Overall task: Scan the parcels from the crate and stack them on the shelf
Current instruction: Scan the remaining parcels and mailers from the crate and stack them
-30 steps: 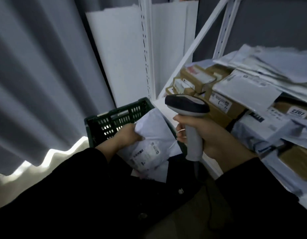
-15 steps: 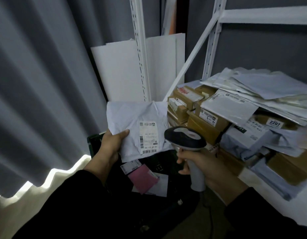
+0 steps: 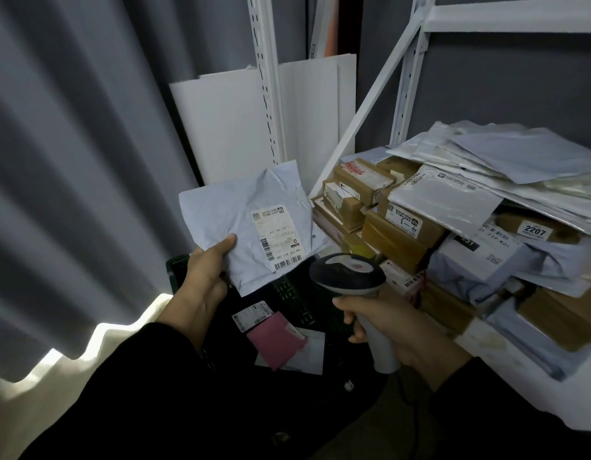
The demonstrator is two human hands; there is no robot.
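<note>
Left hand [image 3: 206, 277]: I pinch the mailer [image 3: 251, 224] by its lower corner, label facing me, above the crate [image 3: 177, 267].
Right hand [image 3: 397, 330]: I grip the scanner [image 3: 348, 277], head just below the label, beside the shelf [image 3: 506, 390].

The white shelf [image 3: 519, 400] stands just right of the right hand [image 3: 397, 330]. Brown boxes [image 3: 397, 237] and gray bags [image 3: 519, 161] lie piled on it. The dark crate [image 3: 289, 288] sits low, under the left hand [image 3: 204, 277].

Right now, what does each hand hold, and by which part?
The left hand pinches the grey parcel at its lower left edge, thumb on the front. The right hand grips the scanner by its handle.
</note>
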